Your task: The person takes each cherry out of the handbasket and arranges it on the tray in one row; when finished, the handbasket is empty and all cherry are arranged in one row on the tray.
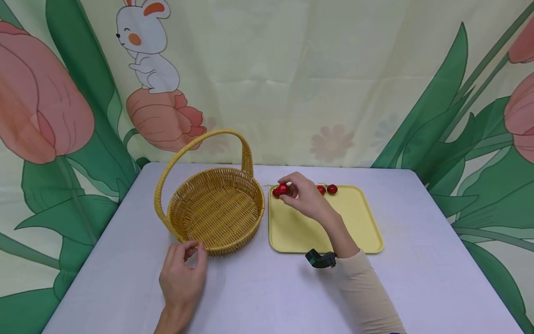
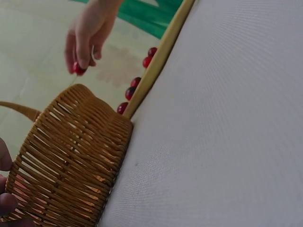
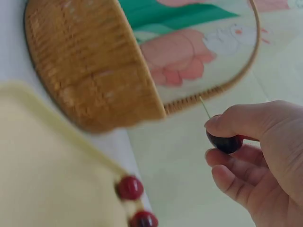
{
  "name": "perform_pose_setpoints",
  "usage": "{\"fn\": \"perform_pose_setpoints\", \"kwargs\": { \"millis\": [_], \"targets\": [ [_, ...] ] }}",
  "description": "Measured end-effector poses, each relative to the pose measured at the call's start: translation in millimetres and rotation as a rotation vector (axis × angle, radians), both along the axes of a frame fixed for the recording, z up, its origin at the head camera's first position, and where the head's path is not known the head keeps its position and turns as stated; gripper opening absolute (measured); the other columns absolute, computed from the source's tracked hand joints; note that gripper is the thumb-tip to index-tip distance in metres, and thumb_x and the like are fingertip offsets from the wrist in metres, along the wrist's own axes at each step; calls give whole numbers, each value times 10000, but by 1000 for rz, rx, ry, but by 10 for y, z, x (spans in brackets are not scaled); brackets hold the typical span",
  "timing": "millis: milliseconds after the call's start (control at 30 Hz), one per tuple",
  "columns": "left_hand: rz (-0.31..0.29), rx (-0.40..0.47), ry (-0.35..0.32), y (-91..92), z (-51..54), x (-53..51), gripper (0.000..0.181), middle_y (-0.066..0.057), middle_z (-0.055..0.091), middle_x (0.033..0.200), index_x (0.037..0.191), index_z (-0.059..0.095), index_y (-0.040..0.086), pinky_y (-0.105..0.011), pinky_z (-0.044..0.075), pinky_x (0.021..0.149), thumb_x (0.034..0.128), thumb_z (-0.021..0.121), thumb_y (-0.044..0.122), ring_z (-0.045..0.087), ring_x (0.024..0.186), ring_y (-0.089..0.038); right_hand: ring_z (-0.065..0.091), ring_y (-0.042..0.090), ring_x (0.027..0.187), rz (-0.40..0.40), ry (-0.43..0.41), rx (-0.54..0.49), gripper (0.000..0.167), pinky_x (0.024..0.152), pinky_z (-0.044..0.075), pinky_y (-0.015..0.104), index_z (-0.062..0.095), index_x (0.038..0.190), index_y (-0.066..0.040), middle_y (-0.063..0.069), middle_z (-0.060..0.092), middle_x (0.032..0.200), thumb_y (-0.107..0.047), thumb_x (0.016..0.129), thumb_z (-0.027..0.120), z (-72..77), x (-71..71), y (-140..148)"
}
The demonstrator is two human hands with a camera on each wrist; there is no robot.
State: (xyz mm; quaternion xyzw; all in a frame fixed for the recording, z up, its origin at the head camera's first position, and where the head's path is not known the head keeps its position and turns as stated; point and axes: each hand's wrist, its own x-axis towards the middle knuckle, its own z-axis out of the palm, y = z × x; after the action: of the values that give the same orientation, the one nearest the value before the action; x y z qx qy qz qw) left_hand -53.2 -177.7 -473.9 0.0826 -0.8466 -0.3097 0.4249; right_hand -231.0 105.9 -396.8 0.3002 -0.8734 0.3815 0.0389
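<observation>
A dark red cherry [image 1: 282, 189] is pinched between the thumb and fingers of my right hand [image 1: 308, 197], raised over the far left corner of a yellow tray [image 1: 329, 234]. In the right wrist view its thin green stem sticks out from the held cherry [image 3: 226, 143]. My left hand [image 1: 183, 276] pinches the near rim of a round wicker basket [image 1: 225, 250] with a tall handle. Only some left fingertips [image 2: 6, 202] show in the left wrist view. The basket's inside holds nothing visible.
More cherries [image 1: 332, 189] lie along the tray's far edge; several show past the tray in the left wrist view. The basket's arched handle [image 1: 179, 155] rises at its left and back. White cloth [image 1: 267, 292] covers the table, and a printed curtain [image 1: 267, 83] hangs behind.
</observation>
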Motion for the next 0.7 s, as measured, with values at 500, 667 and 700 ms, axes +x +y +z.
{"fn": "perform_pose_setpoints", "kwargs": {
  "millis": [500, 667, 700],
  "targets": [
    [1, 11, 1, -4, 18, 5, 88, -69, 631, 773, 877, 711, 9, -50, 439, 723, 806, 716, 62, 582, 705, -150, 616, 257, 890, -250, -63, 2, 426, 728, 502, 284, 598, 1299, -19, 153, 630, 1188, -95, 898, 719, -282, -206, 703],
    [-2, 12, 4, 4, 16, 3, 85, -70, 632, 768, 875, 712, 9, -59, 446, 721, 803, 713, 55, 583, 700, -161, 609, 274, 918, -346, -116, -2, 429, 747, 500, 314, 592, 1316, -27, 160, 614, 1228, -112, 911, 705, -335, -274, 866],
    [-1, 10, 4, 3, 17, 1, 86, -70, 633, 768, 875, 712, 9, -61, 446, 719, 803, 712, 55, 583, 700, -160, 610, 281, 924, -362, -124, -6, 430, 751, 502, 317, 590, 1318, -26, 165, 611, 1237, -117, 913, 702, -346, -288, 892]
  ]
}}
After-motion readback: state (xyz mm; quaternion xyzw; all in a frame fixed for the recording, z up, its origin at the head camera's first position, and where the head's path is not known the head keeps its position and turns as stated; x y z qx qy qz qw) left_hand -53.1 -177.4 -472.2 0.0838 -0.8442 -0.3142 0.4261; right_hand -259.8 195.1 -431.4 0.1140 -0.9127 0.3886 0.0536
